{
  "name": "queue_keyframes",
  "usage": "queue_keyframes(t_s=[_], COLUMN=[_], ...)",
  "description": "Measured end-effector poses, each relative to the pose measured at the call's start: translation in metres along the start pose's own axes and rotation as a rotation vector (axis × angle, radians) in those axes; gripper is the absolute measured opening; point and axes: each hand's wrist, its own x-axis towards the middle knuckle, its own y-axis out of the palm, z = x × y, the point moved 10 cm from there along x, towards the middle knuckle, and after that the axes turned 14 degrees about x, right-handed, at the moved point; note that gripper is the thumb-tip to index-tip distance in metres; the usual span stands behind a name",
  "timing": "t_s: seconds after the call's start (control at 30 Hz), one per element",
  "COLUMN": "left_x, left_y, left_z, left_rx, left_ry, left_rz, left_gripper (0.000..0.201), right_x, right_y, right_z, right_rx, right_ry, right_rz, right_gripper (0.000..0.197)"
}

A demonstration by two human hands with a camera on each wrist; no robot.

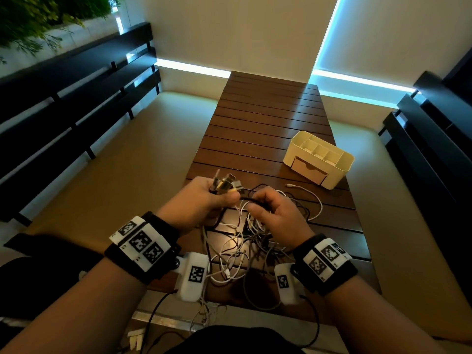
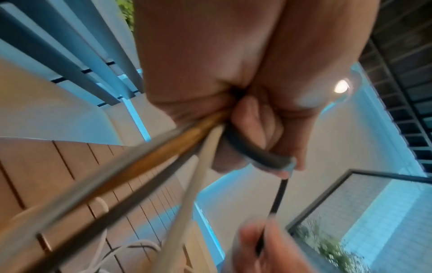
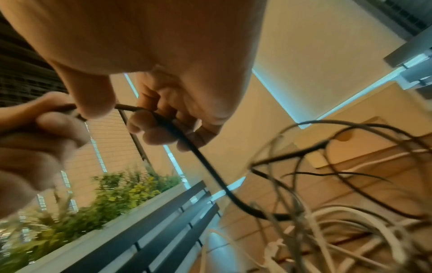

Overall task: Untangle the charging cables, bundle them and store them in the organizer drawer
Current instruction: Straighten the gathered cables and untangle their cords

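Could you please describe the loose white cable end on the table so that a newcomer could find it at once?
Start at the slatted wooden table and find the cream organizer on its right side. Just in front of its drawer lies the white cable end, flat on the wood. Unlike the plugs gathered in the left hand, nothing holds it.

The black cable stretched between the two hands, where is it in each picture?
Head: the black cable runs across the middle, between the left hand and the right hand.
Left wrist: it curls under the fingers and drops down at lower right.
Right wrist: it crosses the centre, from the fingers down into the tangle.
Shared landmark: the slatted wooden table.
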Motion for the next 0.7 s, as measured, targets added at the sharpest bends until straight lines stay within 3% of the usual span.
queue_keyframes(t_s=[0.13, 0.27, 0.53, 0.6, 0.7], left_x=[-0.007, -0.006, -0.009, -0.009, -0.003], left_y=[-0.031, -0.038, -0.043, -0.042, -0.026], left_z=[0.011, 0.022, 0.004, 0.0, -0.004], left_rx=[0.129, 0.391, 0.456, 0.459, 0.483], left_ry=[-0.076, -0.126, -0.051, -0.035, 0.015], left_rz=[-0.195, -0.359, -0.562, -0.548, -0.413], left_gripper=[0.03, 0.021, 0.017, 0.016, 0.019], right_x=[-0.004, 0.002, 0.01, 0.007, 0.006], right_y=[-0.026, -0.023, 0.008, 0.015, 0.025], right_z=[-0.018, -0.002, -0.008, -0.008, 0.011], right_rx=[-0.006, -0.068, -0.601, -0.597, -0.548], right_ry=[0.094, 0.037, 0.007, -0.013, -0.122], right_rz=[-0.075, -0.098, 0.191, 0.231, 0.231], right_gripper=[0.011, 0.012, 0.017, 0.017, 0.017])
